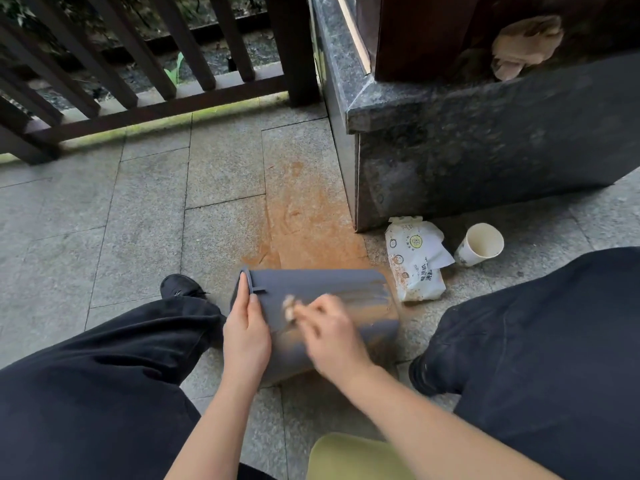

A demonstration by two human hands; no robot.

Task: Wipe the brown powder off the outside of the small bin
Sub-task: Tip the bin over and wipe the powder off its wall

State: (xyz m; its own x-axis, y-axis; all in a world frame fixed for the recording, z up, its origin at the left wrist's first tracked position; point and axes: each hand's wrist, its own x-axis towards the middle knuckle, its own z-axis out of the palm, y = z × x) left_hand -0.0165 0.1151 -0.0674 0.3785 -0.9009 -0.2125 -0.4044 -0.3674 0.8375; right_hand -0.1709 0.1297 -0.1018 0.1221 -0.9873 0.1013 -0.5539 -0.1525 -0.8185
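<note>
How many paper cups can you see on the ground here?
1. The paper cup lies tipped on the paving at the right, beside the white wipes packet, near the foot of the stone plinth. Others could be hidden behind the person's legs.

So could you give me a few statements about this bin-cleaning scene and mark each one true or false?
1. The small grey bin lies on its side on the paving. True.
2. The left hand holds a wipe. False: it grips the bin's rim; the right hand holds the wipe.
3. Brown powder covers the paving beyond the bin. True.
4. The paper cup stands upright. False: it lies tipped over beside the wipes packet.
5. The bin is powder-free. False: powder streaks remain.
</note>
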